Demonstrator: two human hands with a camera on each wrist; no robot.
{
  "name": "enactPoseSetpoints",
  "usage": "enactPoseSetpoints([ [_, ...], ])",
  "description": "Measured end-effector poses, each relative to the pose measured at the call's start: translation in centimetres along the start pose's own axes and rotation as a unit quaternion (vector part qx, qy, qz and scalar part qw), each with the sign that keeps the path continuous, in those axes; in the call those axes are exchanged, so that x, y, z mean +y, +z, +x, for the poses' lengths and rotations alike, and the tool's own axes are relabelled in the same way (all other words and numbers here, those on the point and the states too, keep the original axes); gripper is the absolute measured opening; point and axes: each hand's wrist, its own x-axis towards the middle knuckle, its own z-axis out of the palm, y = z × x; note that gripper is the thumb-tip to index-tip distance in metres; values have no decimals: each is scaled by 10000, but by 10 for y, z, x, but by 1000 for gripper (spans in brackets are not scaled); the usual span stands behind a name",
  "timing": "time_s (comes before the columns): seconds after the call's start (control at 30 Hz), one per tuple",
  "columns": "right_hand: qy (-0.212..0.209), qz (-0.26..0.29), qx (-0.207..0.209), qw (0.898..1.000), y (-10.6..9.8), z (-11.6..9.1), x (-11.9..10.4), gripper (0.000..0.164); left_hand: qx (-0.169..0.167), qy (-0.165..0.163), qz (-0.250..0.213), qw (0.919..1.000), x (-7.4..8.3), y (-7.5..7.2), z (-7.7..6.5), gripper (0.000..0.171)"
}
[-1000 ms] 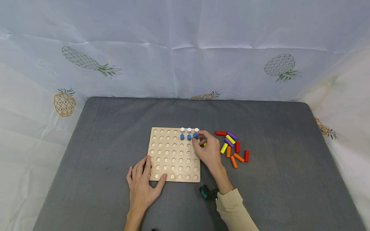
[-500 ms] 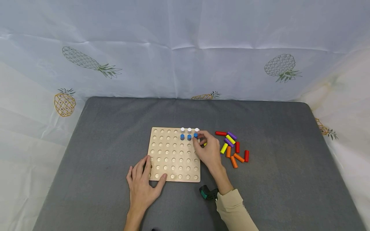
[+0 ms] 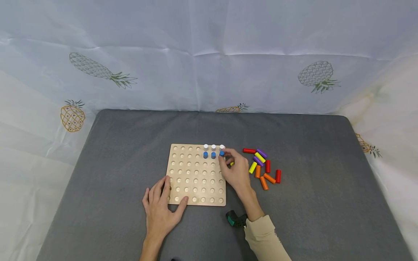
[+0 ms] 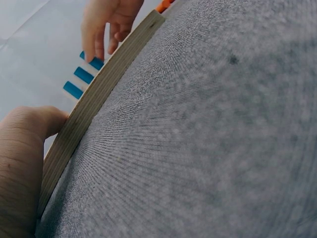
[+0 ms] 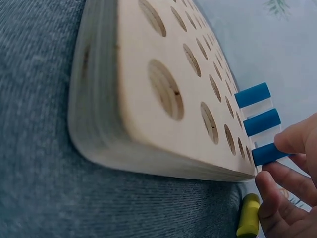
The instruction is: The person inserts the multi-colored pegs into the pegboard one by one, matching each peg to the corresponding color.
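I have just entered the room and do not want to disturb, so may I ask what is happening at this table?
A person's right hand pinches the rightmost blue peg at a wooden board, while the left hand touches its near left corner. Two other blue pegs stand beside it, behind them three white pegs. Most holes have no peg. Loose pegs in red, orange, yellow and purple lie right of the board.
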Motion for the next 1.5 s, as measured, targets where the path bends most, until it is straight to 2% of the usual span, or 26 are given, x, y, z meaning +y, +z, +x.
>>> enactPoseSetpoints([
  [0.63, -246, -31, -155, 9996, -1, -3, 7, 27, 42, 51, -8, 10000, -1, 1, 1, 89],
  [1.5, -56, -198, -121, 9997, -3, -1, 5, 30, 8, 38, -7, 10000, 0, 0, 1, 89],
])
